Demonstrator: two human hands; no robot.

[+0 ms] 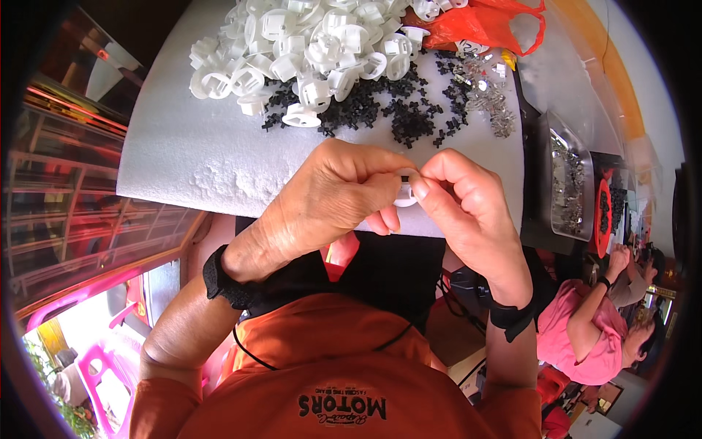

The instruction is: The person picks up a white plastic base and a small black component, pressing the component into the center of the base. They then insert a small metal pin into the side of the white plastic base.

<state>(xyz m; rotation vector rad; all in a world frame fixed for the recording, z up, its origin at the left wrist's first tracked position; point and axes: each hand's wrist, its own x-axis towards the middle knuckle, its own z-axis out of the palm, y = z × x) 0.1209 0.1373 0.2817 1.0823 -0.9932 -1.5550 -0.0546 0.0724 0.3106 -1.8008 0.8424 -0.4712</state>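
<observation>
Close to the table's near edge, my left hand (333,186) grips a round white plastic part (404,196) between thumb and fingers. A small black piece (405,178) shows at the top of that part. My right hand (472,205) pinches at the part's right side, thumb and forefinger pressed against it; whether they also hold something small is hidden. Beyond my hands lies a heap of similar white plastic parts (314,51). Small black cross-shaped pieces (413,124) are scattered in front of it, with little clear and metallic pieces (493,99) to their right.
The pieces lie on a white foam-like sheet (168,154). A red plastic bag (475,25) rests at the far right. Further right are a metal tray of small parts (567,183) and a red tray (604,216). A person in pink (581,333) works there. A pink chair (110,373) stands lower left.
</observation>
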